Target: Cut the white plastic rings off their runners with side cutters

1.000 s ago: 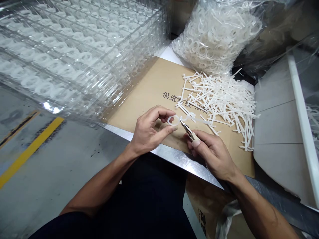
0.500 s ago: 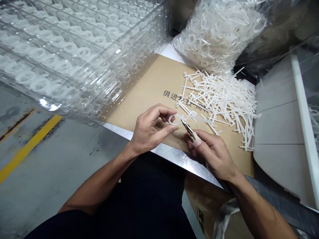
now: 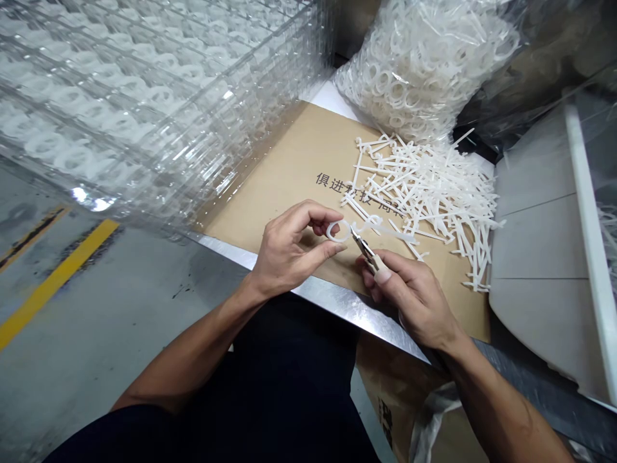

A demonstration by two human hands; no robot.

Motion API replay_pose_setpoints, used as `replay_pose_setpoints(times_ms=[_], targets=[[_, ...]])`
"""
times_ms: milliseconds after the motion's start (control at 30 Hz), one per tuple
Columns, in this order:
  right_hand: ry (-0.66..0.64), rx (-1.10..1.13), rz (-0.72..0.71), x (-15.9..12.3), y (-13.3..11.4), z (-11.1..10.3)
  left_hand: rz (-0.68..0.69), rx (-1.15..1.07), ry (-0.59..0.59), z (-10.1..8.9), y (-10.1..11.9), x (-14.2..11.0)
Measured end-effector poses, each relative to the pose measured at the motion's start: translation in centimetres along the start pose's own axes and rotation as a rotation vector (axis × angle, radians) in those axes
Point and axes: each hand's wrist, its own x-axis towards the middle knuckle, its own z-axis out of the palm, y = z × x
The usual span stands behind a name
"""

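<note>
Between the thumb and fingers of my left hand (image 3: 294,247) is a translucent white plastic ring (image 3: 330,233). My right hand (image 3: 409,286) is closed round a small pair of cutting pliers (image 3: 365,246), whose tips are at the ring's right side. Just beyond those tips, a thin white plastic stem with a curled end (image 3: 380,225) extends to the right; whether it is still joined to the ring I cannot tell. A pile of white plastic stems (image 3: 429,186) lies on the cardboard sheet (image 3: 279,173) behind my right hand.
Stacked clear trays (image 3: 159,116) of white rings stand at the left. At the back is a clear bag (image 3: 409,71) full of rings. A pale bin wall (image 3: 540,238) rises at the right. The table's metal edge (image 3: 332,299) runs below my hands.
Almost nothing differs. Both hands keep their places with the ring and the pliers; the whole view has shifted very slightly.
</note>
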Motion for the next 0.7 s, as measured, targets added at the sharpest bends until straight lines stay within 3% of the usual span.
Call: replay_pose_setpoints(times_ms=[533,700], targets=[[-0.002,-0.117,-0.054,0.07,0.0,0.45,-0.037,-0.026,0.001,0.04,0.19,0.01],[0.047,-0.03,0.007,0.27,0.57,0.88,-0.079,-0.041,0.012,0.19,0.2,0.08]])
